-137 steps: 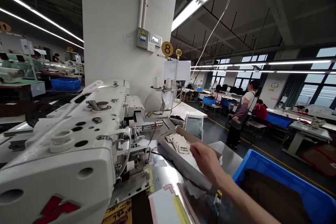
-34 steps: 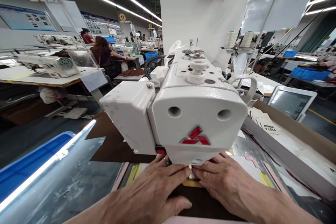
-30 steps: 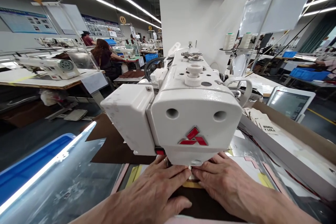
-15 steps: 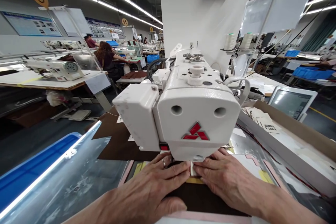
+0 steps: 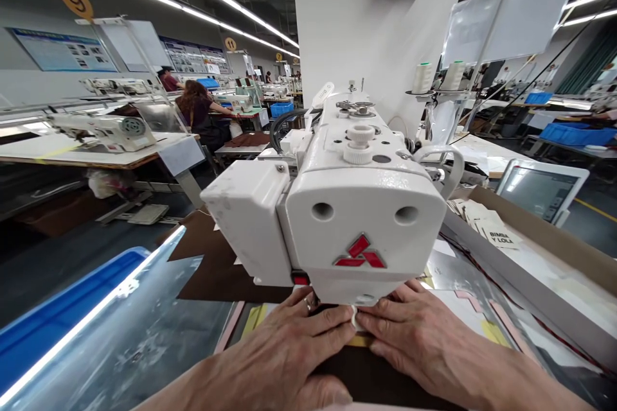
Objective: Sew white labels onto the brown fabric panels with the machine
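My left hand [image 5: 282, 350] lies flat with its fingers stretched out, under the front of a white sewing machine [image 5: 361, 209]. A ring shows on one finger. Opposite it, my right hand [image 5: 421, 334] rests with its fingers extended and pressed down. Between the two sets of fingertips stands the curled edge of a small white label or strip [image 5: 355, 318]; both hands touch it. Dark brown fabric [image 5: 385, 379] lies beneath, with a yellow strip [image 5: 360, 340] just in front of the fingers. The machine head hides the needle and some fingertips.
On the right, a cardboard box [image 5: 530, 270] holds printed labels [image 5: 499, 231]; a tablet [image 5: 542, 186] stands behind it. More brown fabric [image 5: 216, 276] lies left of the machine. A blue bin [image 5: 72, 314] is at the far left. A person [image 5: 202, 109] sits at another machine.
The white piece's edge now stands up curled between my fingertips, where it lay flatter before. Both hands keep nearly the same place; the view has shifted slightly.
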Tool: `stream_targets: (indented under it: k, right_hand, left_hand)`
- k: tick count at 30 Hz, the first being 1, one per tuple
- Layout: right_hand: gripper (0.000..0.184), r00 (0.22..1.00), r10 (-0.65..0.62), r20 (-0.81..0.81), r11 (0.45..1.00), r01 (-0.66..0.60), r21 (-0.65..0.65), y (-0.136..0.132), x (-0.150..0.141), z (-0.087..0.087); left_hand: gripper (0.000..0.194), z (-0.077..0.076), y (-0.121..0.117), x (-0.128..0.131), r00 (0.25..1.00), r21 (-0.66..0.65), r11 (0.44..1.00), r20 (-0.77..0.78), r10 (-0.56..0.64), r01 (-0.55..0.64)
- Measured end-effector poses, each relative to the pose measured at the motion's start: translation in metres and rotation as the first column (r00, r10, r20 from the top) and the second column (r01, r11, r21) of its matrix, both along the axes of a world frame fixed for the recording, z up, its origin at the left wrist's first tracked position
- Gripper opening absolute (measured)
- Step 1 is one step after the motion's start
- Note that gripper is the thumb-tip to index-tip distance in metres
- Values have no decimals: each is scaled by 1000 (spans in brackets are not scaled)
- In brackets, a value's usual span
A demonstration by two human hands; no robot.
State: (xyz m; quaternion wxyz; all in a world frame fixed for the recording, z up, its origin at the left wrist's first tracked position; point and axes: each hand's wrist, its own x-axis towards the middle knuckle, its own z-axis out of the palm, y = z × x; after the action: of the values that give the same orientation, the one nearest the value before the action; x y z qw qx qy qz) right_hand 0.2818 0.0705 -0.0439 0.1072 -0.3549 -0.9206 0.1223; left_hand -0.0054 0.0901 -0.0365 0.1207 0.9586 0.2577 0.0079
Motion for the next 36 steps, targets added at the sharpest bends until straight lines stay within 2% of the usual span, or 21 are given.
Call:
stream_targets:
  k: [5, 9, 17, 24, 31, 36]
  right_hand:
    - [34, 999, 7, 45, 999, -6, -35, 1, -2, 1]
    - [35, 998, -2, 55, 1000, 3, -7, 0, -4, -2]
    - [32, 999, 9, -51, 998, -6, 67, -2, -4, -4]
    - [29, 999, -8, -39, 1000, 8, -12, -2, -3, -3]
    - [26, 997, 26, -77, 1000, -27, -9, 5, -1, -5]
    - [27, 998, 39, -57, 999, -39, -3, 4, 2, -6]
  left_hand:
    - [65, 7, 1, 2, 1000, -21, 1000, 23, 8, -8]
    - [65, 13, 1, 7, 999, -27, 999, 5, 36, -36]
    - [69, 6, 0, -1, 999, -109, 993, -3, 40, -40]
    - [75, 12, 2, 4, 998, -90, 994, -47, 51, -55]
    - [74, 18, 0, 9, 997, -137, 988, -23, 72, -74]
    - [75, 16, 2, 9, 997, -183, 980, -5, 80, -79]
